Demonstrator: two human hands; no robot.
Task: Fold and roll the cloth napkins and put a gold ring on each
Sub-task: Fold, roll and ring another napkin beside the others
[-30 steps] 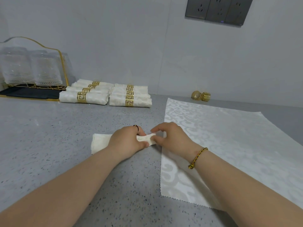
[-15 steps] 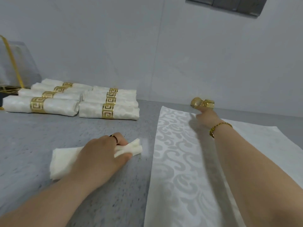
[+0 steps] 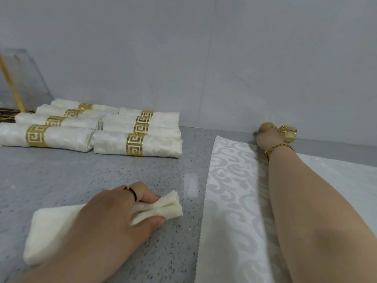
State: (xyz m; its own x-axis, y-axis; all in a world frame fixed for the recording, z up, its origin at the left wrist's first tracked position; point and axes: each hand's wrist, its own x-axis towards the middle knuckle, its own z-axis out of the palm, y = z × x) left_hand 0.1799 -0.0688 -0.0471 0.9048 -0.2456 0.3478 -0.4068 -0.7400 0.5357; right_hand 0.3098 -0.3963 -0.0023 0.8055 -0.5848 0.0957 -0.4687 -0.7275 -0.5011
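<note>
A cream rolled napkin [image 3: 51,227] lies on the grey counter [image 3: 81,176] at the near left. My left hand [image 3: 114,217] holds it down, with thumb and fingers pinching the roll near its right end. My right hand [image 3: 264,137] is stretched out to the back wall, its fingers curled round a gold ring [image 3: 267,126] that peeks over the knuckles. A second gold ring [image 3: 289,134] stands just to the right of that hand. Under my right forearm a flat white patterned napkin [image 3: 230,201] is spread out.
Several finished napkin rolls with gold rings [image 3: 138,139] lie in two rows at the back left, against the wall. A gold wire rack [image 3: 12,84] with glassware shows at the far left edge.
My right hand left the roll and reached across the flat napkin to the gold rings at the wall, closing on one. My left hand has kept hold of the roll.
</note>
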